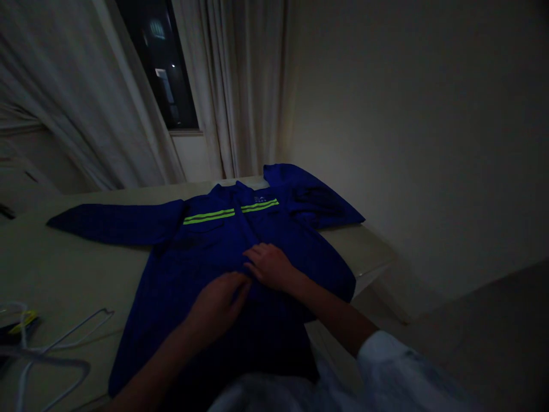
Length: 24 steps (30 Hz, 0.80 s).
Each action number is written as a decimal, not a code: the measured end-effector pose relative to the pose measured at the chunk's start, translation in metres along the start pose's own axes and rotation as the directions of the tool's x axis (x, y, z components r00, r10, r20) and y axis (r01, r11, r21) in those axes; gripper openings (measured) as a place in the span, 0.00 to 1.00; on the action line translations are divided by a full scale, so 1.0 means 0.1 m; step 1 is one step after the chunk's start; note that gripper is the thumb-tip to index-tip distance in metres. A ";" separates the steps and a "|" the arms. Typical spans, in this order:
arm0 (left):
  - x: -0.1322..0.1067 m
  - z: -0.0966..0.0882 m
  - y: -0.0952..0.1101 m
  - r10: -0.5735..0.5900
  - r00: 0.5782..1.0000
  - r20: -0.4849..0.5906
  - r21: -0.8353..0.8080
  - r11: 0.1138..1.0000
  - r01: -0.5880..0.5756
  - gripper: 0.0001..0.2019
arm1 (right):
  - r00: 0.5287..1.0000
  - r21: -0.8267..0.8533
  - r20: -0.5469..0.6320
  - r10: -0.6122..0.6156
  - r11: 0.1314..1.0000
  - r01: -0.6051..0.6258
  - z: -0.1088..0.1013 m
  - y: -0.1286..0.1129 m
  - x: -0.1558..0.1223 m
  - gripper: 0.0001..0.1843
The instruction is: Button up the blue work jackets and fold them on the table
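Observation:
A blue work jacket [201,257] with yellow-green reflective stripes across the chest lies spread flat, front up, on a pale bed [64,269]. Both hands rest on the jacket's front placket near its middle. My left hand [218,303] has its fingers curled and pinched on the fabric at the front opening. My right hand [270,266] lies just above it with fingers bent down onto the same seam, touching the left hand's fingertips. One sleeve stretches out to the left; the other is bunched at the upper right.
A white wire hanger [51,349] and a small dark object with a yellow tag [21,326] lie on the bed at the lower left. Curtains [107,114] frame a dark window [158,63] behind. A bare wall and floor are on the right.

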<state>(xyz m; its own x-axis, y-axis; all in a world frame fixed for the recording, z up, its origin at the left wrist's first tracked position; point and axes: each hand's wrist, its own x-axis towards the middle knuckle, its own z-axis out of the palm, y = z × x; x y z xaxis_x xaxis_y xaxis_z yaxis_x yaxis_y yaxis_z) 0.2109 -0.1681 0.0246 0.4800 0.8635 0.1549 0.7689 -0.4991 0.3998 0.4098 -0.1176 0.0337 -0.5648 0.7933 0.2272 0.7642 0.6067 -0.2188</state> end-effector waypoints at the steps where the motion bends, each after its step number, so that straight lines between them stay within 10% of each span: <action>1: 0.34 -0.09 -0.13 0.008 1.000 -0.003 0.059 0.998 -0.008 0.16 | 1.000 0.006 0.012 -0.024 1.000 0.024 0.01 0.10 0.33 0.16; 5: 1.49 -0.19 -0.67 -0.116 0.985 -0.125 0.275 0.950 0.147 0.18 | 0.990 0.006 0.075 0.120 0.993 -0.121 0.19 0.55 1.49 0.19; 8: 1.89 -0.03 -1.02 -0.196 0.960 -0.198 0.289 0.925 0.248 0.23 | 0.940 -0.068 0.049 0.336 0.941 -0.333 0.35 0.84 1.95 0.16; 14: 1.95 0.32 -1.42 -0.234 0.959 -0.159 0.289 0.918 0.272 0.29 | 0.909 -0.114 -0.062 0.412 0.902 -0.417 0.60 1.12 2.32 0.21; 24: 1.97 0.36 -1.45 -0.243 0.953 -0.180 0.271 0.919 0.286 0.32 | 0.892 -0.026 -0.205 0.403 0.909 -0.416 0.90 1.29 2.49 0.13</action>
<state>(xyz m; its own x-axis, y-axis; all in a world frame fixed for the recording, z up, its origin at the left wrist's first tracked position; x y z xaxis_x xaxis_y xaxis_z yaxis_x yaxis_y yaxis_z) 0.2093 0.0717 -0.0349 0.1943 0.9575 0.2132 0.9584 -0.2316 0.1669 0.3398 0.1632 -0.0230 -0.1321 0.9419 0.3089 0.9378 0.2197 -0.2689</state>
